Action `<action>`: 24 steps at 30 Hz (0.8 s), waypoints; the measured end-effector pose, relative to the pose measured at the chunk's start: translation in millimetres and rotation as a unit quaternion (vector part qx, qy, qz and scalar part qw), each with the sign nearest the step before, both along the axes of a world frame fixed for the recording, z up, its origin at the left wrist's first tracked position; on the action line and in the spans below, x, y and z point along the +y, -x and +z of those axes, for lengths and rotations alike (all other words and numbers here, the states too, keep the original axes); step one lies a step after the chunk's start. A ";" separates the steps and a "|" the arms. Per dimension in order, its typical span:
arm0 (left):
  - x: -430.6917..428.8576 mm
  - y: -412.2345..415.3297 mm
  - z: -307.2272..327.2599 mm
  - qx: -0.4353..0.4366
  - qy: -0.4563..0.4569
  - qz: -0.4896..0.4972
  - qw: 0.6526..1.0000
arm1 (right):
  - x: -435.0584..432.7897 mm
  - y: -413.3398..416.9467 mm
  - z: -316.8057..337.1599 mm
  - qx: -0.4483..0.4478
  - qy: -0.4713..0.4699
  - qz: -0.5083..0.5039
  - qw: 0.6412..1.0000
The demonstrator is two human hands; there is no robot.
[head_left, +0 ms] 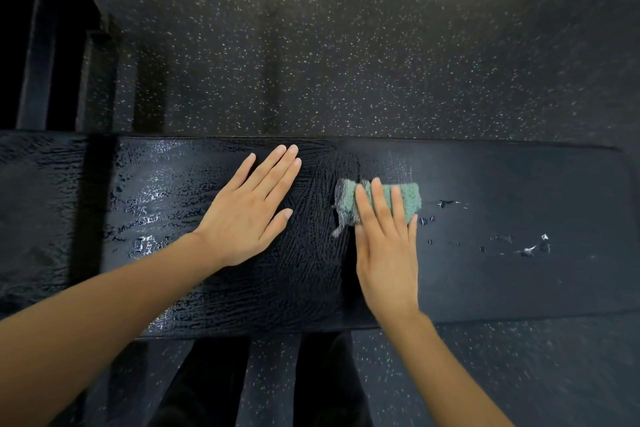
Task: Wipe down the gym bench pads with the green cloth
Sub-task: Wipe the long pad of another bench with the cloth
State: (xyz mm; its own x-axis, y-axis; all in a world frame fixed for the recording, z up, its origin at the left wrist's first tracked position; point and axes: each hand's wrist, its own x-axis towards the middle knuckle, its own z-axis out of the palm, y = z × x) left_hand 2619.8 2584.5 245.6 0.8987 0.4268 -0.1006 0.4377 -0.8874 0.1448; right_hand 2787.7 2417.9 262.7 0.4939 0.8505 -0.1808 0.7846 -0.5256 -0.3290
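Your green cloth (410, 199) lies bunched near the middle of the black bench pad (519, 288), pressed down by the straight fingers of your right hand (386, 250). Your left hand (247, 213) lies flat beside it, fingers extended, on wet streaks (156, 191). Droplets (530, 248) dot the pad's right part. Speckled rubber floor (346, 45) lies all round.

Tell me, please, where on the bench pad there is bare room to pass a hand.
Free: the right end of the bench pad past the droplets, the strip along its near edge right of the right hand, and the wet stretch left of the left hand. Crowded: the middle, where the left hand lies flat and the right hand presses the green cloth.
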 end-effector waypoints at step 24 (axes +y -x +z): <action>-2.4 -9.0 2.3 -0.003 0.016 0.002 1.000 | 90.2 -19.3 -1.3 -0.001 -0.025 -0.009 1.000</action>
